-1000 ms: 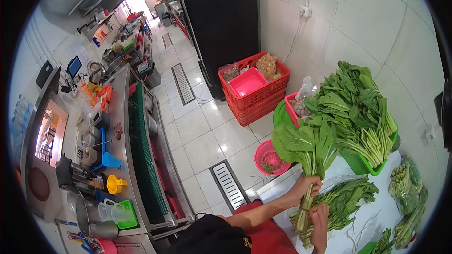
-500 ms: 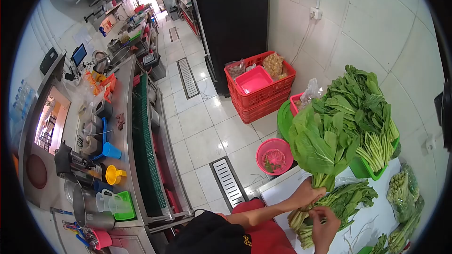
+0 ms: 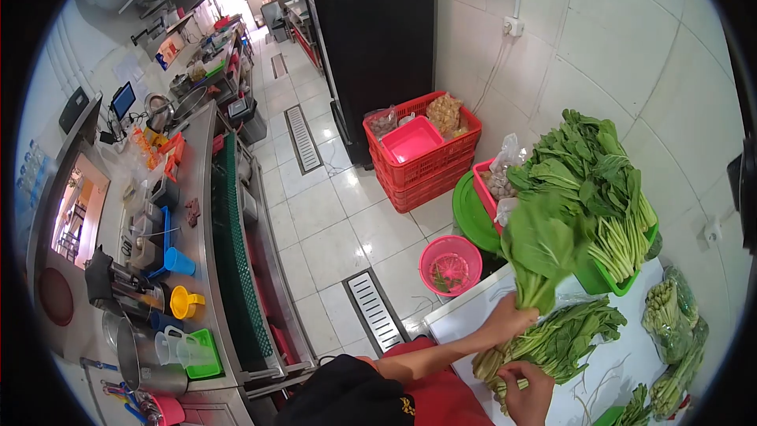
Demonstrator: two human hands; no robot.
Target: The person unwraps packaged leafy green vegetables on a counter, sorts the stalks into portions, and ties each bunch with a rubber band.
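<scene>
My left hand (image 3: pixel 509 320) is closed round the stalks of a leafy green bunch (image 3: pixel 539 248), whose leaves point up and are slightly blurred. Below it, my right hand (image 3: pixel 527 388) has curled fingers beside the stalk ends; anything between them is too small to make out. Under both hands, another pile of greens (image 3: pixel 579 333) lies on the white table (image 3: pixel 457 323). Behind, a green crate (image 3: pixel 607 282) is heaped with more leafy greens (image 3: pixel 587 170).
Bagged greens (image 3: pixel 670 319) lie at the table's right. A pink basket (image 3: pixel 449 266), a green lid (image 3: pixel 475 213) and stacked red crates (image 3: pixel 422 181) stand beyond the table. On the left runs a steel counter (image 3: pixel 193 213) with cups and a pot (image 3: pixel 150 363).
The held bunch has been raised, turned upright and shifted, its leaves now blurred. My right hand has come away from the bunch's stalks and moved lower. The view has shifted slightly.
</scene>
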